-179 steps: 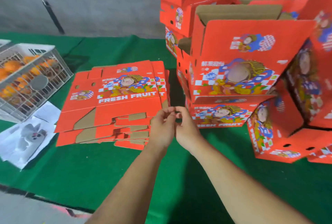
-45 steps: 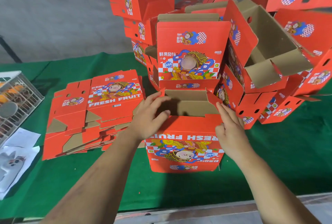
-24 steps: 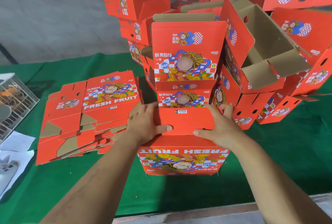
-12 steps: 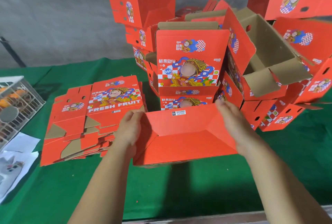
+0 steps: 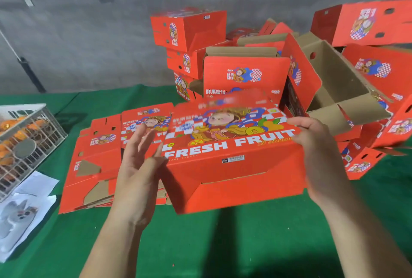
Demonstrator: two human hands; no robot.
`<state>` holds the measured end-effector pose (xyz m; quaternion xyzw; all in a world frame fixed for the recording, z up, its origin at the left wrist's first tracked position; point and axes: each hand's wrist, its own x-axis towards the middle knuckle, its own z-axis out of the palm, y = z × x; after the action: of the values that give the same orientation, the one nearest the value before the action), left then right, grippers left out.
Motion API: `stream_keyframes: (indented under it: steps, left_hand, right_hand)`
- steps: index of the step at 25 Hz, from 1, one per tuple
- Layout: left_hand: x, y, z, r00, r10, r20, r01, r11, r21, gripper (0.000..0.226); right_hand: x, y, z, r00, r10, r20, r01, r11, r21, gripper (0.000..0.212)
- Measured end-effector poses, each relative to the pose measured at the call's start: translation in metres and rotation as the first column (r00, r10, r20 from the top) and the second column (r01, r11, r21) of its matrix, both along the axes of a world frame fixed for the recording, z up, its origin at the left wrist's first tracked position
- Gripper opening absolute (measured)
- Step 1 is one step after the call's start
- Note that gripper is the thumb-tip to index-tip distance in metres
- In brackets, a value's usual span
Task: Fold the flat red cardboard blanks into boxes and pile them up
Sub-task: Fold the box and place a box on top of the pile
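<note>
Since the view 0.5 s earlier, the folded box (image 5: 231,155) has been turned so that its printed "FRESH FRUIT" face points up and its closed bottom flaps face the person; it is now held in the air above the green table (image 5: 223,244), between the stack of flat blanks (image 5: 98,159) and the pile of finished boxes (image 5: 245,72). The left hand (image 5: 138,166) lies against the box's left end with fingers straight and spread, pressing rather than gripping. The right hand (image 5: 316,157) holds the right end, its fingers curled over the upper right corner of the printed face.

Step in hand, as a judgement: folding of this 1 box appears complete, and it is being carried toward the pile. The next move calls for lifting it forward and setting it level on or against the stacked boxes, which lean at mixed angles, so a stable resting face must be chosen.

Hard to make out: the far edge of the held box is blurred by motion. Its open side is hidden. The right palm is concealed behind the box. The wire crate of oranges (image 5: 24,142) is cut off at the left edge, and the pile runs out of view at the right.
</note>
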<state>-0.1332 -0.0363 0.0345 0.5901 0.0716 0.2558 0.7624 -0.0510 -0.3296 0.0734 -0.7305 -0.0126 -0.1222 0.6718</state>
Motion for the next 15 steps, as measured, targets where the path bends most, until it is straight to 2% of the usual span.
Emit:
stream_keyframes:
  steps: [3, 7, 10, 12, 15]
  left_hand:
    - [0.001, 0.004, 0.001, 0.991, -0.053, 0.125, 0.060, 0.997, -0.057, 0.081]
    - [0.027, 0.011, 0.023, 0.989, -0.033, 0.141, 0.039, 0.998, -0.040, 0.077]
    - [0.056, 0.026, 0.047, 0.986, -0.042, 0.162, 0.051, 0.997, -0.053, 0.073]
    - [0.080, 0.035, 0.062, 0.982, -0.052, 0.180, 0.053, 0.999, -0.001, 0.074]
    - [0.118, 0.030, 0.070, 0.975, -0.141, 0.172, 0.100, 0.969, 0.227, 0.073]
  right_hand:
    - [0.002, 0.008, 0.004, 0.988, -0.015, 0.153, 0.022, 0.999, -0.039, 0.036]
    - [0.014, 0.020, -0.001, 0.941, -0.020, 0.338, 0.096, 0.973, -0.210, 0.040]
    - [0.037, 0.028, 0.009, 0.875, -0.057, 0.480, 0.177, 0.962, -0.208, 0.029]
    - [0.061, 0.037, 0.019, 0.802, -0.081, 0.592, 0.230, 0.956, -0.181, 0.026]
    - [0.101, 0.050, 0.027, 0.718, -0.063, 0.694, 0.302, 0.925, -0.229, 0.025]
